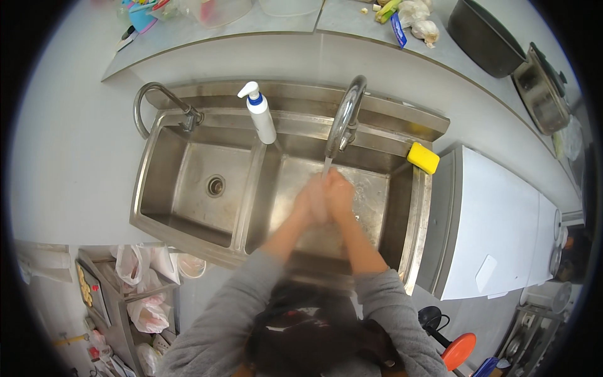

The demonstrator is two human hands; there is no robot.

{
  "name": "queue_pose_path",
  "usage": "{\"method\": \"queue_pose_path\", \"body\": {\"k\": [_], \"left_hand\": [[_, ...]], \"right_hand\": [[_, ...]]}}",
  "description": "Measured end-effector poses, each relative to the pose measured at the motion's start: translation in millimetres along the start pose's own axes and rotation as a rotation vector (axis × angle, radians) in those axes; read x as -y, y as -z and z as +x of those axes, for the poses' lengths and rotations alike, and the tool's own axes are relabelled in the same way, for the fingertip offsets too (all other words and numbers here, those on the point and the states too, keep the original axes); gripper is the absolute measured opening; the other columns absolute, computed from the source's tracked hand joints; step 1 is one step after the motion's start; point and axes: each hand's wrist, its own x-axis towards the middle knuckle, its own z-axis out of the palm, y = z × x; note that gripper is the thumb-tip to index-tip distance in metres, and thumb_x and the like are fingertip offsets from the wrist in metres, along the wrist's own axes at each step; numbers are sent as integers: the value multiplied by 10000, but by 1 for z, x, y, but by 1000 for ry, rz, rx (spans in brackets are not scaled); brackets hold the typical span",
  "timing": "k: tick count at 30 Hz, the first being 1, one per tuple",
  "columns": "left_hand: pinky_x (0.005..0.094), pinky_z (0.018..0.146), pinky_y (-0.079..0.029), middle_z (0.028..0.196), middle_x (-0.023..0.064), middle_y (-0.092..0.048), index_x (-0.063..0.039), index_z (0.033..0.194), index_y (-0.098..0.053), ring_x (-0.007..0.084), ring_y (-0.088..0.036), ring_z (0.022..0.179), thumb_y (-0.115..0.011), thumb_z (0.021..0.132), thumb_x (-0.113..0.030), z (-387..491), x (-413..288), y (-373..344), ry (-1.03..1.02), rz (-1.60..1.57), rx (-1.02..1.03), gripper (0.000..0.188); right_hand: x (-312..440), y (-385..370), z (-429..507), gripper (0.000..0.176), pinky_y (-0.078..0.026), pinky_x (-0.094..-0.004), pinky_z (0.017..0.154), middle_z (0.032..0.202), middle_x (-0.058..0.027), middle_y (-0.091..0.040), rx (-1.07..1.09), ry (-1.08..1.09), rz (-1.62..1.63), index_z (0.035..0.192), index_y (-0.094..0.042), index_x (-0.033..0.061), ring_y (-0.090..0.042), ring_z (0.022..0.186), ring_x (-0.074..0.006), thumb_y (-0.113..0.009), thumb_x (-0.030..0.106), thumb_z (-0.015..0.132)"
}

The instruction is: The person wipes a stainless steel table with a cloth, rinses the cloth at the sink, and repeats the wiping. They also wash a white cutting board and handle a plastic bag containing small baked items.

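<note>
Water runs from the curved chrome faucet onto my two hands, which are pressed together over the right basin of a stainless steel double sink. My left hand is blurred and lies against my right hand, just under the spout. No object shows between them, though the palms are hidden. A white pump bottle with a blue collar stands on the divider's back end. On the right rim rests a yellow sponge. Both grey sleeves are pushed up the forearms.
A second faucet stands behind the left basin. Along the shelf above are garlic bulbs, a dark pot and a lidded steel pot. A white cabinet is at the right; a rack with plastic bags is lower left.
</note>
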Motion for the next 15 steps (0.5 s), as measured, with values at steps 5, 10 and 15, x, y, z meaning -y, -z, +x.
{"method": "queue_pose_path", "body": {"k": [5,10,15], "left_hand": [[376,883,-443,985,189,-581,-24,1072,-488,347,-546,988,-625,746,-166,-16,-9,2,350,-333,-172,381],[324,886,-460,1194,77,-527,-55,1289,-422,172,-502,1130,-507,934,-240,-30,-13,6,357,-205,-30,409],[330,864,-460,1165,72,-544,-57,1277,-440,164,-538,1036,-415,976,-275,-18,-36,17,654,-135,219,373]], "right_hand": [[-34,-17,10,287,-485,-345,646,827,-98,-603,-51,-639,929,897,-565,68,-600,761,-218,-514,350,918],[-38,-24,6,230,-472,-305,740,944,-27,-575,92,-725,1500,1028,-527,73,-551,891,-141,-594,252,900],[-40,-23,-13,647,-495,-328,801,1118,-122,-542,156,-396,1420,1348,-368,103,-537,1036,-214,-666,74,774]]}}
